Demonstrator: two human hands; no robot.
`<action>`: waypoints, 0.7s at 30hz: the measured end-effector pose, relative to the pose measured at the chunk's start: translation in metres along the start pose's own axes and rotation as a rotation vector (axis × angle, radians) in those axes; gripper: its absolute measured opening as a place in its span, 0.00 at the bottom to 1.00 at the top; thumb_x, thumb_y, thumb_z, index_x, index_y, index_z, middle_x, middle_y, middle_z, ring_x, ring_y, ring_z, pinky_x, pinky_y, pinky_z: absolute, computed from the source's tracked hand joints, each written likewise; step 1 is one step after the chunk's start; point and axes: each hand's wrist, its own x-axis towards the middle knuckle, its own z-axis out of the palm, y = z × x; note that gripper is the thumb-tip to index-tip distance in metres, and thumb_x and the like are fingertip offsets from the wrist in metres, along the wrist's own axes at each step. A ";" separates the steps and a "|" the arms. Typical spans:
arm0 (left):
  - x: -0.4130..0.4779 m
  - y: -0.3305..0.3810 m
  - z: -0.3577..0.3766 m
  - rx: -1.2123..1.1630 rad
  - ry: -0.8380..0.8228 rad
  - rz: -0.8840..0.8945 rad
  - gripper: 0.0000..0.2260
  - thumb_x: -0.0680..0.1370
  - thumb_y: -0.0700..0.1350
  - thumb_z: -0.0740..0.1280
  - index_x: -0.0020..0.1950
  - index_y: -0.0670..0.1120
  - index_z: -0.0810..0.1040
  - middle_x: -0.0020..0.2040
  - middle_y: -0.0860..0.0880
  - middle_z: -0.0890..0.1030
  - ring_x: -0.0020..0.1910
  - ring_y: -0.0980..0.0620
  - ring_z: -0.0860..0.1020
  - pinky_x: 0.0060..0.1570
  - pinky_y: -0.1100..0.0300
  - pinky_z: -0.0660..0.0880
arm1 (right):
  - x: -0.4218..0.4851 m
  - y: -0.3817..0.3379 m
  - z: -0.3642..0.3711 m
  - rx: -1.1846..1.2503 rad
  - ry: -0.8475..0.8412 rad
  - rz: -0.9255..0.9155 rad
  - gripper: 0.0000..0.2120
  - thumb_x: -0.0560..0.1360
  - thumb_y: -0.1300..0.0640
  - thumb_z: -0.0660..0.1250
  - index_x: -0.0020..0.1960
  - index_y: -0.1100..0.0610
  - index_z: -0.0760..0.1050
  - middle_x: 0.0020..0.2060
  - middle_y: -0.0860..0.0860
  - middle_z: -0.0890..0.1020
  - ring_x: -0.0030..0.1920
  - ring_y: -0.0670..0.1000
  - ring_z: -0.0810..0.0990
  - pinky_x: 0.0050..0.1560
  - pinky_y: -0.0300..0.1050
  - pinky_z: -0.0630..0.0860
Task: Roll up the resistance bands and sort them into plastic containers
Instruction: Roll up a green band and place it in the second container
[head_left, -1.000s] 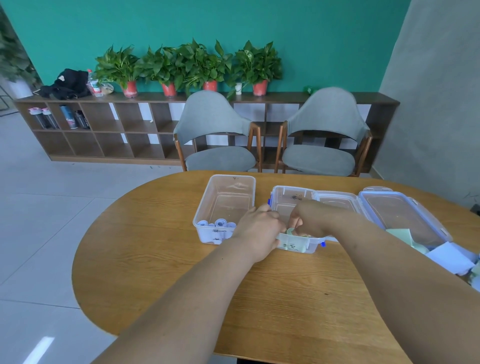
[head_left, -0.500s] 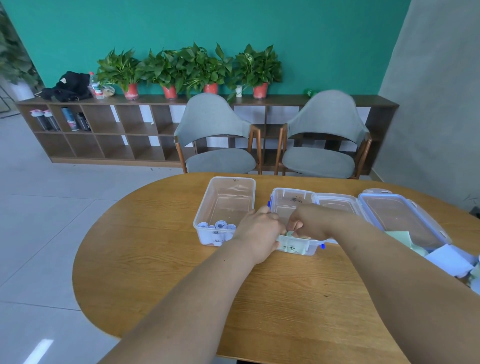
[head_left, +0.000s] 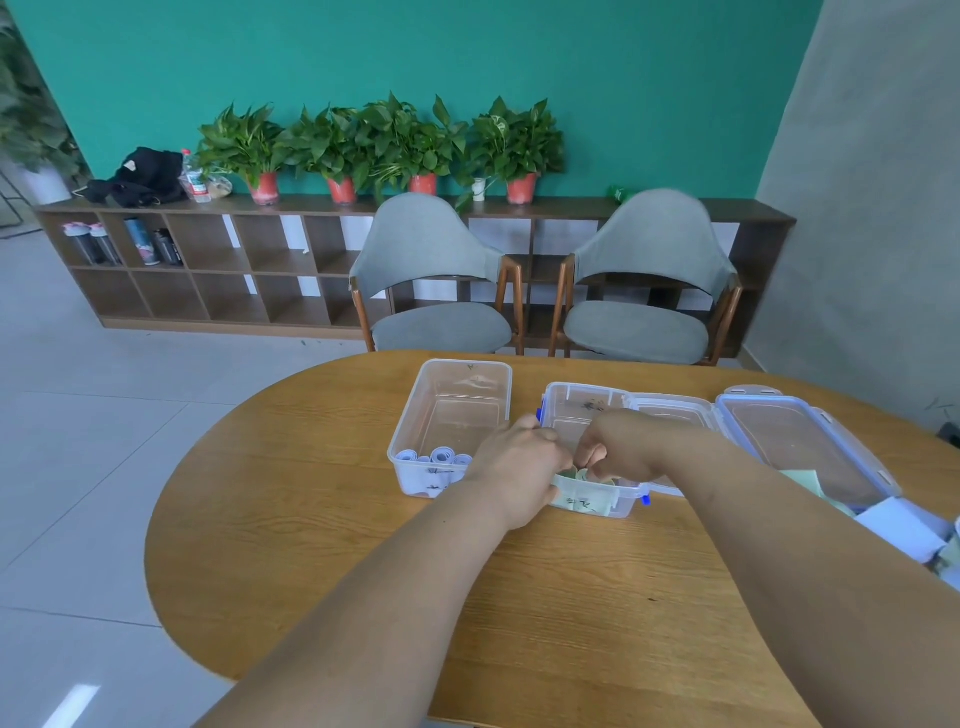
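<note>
Just the head view to go on. The biggest risk I can see is the green roll (head_left: 581, 475) springing open the moment the fingers let go. Bands like that want to uncoil, and it sits loose against the near wall of the middle container (head_left: 584, 389). Pulling out too fast could also drag it over the rim or shove the light tub across the table (head_left: 322, 519).

The right hand (head_left: 621, 451) has its fingers curled down into the tub and looks to be pinching the roll from its 1 o'clock side. The left hand (head_left: 519, 467) is at the roll's 9 o'clock with its fingers tucked out of sight, so I can't tell if it's on the roll or the tub wall. The roll sits low in the tub, right between both hands.

Pale blue rolls (head_left: 440, 457) are in the left container (head_left: 457, 365) at 11 o'clock. Flat bands (head_left: 901, 527) lie out at 3 o'clock by the open lid (head_left: 795, 441).
</note>
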 end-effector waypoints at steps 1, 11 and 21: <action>0.000 0.000 -0.001 -0.007 0.001 0.000 0.15 0.79 0.48 0.72 0.66 0.52 0.82 0.61 0.54 0.81 0.63 0.48 0.71 0.57 0.52 0.72 | 0.000 0.000 -0.001 0.001 -0.002 -0.001 0.14 0.80 0.58 0.71 0.64 0.50 0.83 0.57 0.42 0.85 0.57 0.46 0.82 0.61 0.46 0.81; -0.005 0.000 -0.011 -0.030 0.009 -0.015 0.16 0.80 0.49 0.72 0.68 0.54 0.81 0.62 0.54 0.80 0.64 0.48 0.71 0.56 0.52 0.73 | 0.000 0.004 -0.003 0.018 0.083 0.022 0.15 0.81 0.61 0.67 0.63 0.48 0.83 0.54 0.41 0.86 0.53 0.43 0.84 0.59 0.43 0.81; -0.012 0.026 -0.030 -0.026 0.046 0.031 0.18 0.81 0.50 0.72 0.71 0.55 0.79 0.66 0.55 0.79 0.66 0.49 0.70 0.57 0.55 0.67 | -0.049 0.001 -0.016 -0.049 0.260 0.010 0.13 0.81 0.58 0.66 0.63 0.49 0.83 0.58 0.43 0.85 0.61 0.48 0.80 0.55 0.40 0.72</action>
